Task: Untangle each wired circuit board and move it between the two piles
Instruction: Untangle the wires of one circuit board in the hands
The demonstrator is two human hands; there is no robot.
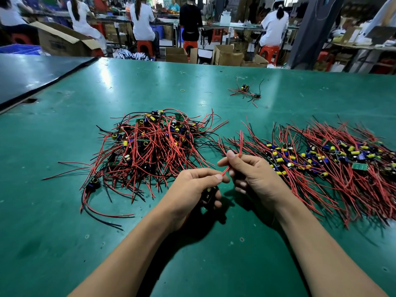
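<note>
Small dark circuit board with red leads (207,196): sits low in the curled left hand (190,189), over the green surface (64,232), in the gap between the two piles. Mostly hidden by fingers, so cannot tell which way up.

Red wire (225,171) from it pinched twice: by left thumb and forefinger near the root, by right hand (250,174) farther along, free end rising past the right thumb. Long axis runs lower left to upper right, slanting toward the combed pile of boards with roughly parallel wires (321,163).

Looks like straightening a lead before setting down. Combed pile just beside the right hand; tangled heap of red and black wires and yellow-capped boards (150,146) near the left hand. Probably calls for a short carry rightward, right hand nearer.
</note>
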